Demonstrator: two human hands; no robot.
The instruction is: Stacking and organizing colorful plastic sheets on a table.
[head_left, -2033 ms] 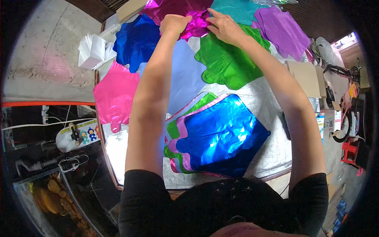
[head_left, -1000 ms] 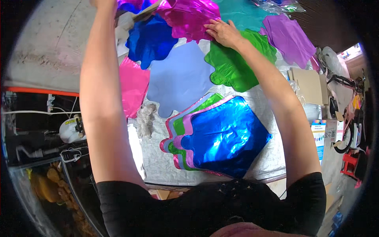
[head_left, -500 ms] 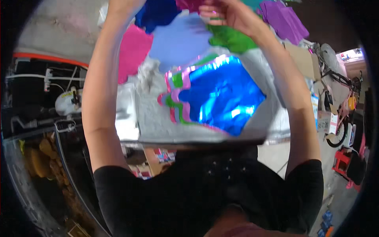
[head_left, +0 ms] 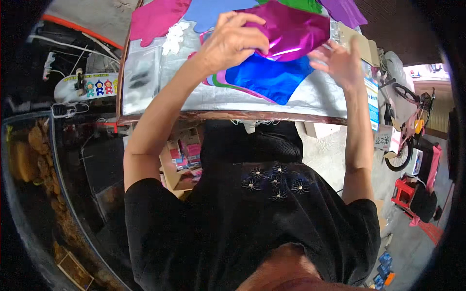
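Looking down from the head camera, I take the blue foil balloon on the silver-covered table as my landmark. My left hand sits just above its upper left edge, fingers curled and clenched on the near edge of a magenta foil balloon, which drapes over the top of the blue one. My right hand hovers at the blue balloon's right side with fingers spread and released, palm toward the magenta sheet; I cannot tell whether its fingertips touch the foil.

Under the blue balloon's lower left edge I see thin slivers of more flat balloons, pink and green, stacked beneath it. Further up and left of it lies a pink foil balloon and a lighter blue one, with a small white cluster of plastic pieces between them. Past the magenta sheet, above the blue balloon, a green one and a purple one reach the picture's top edge. Well to the right of the landmark, off the table, stands a pink bicycle.
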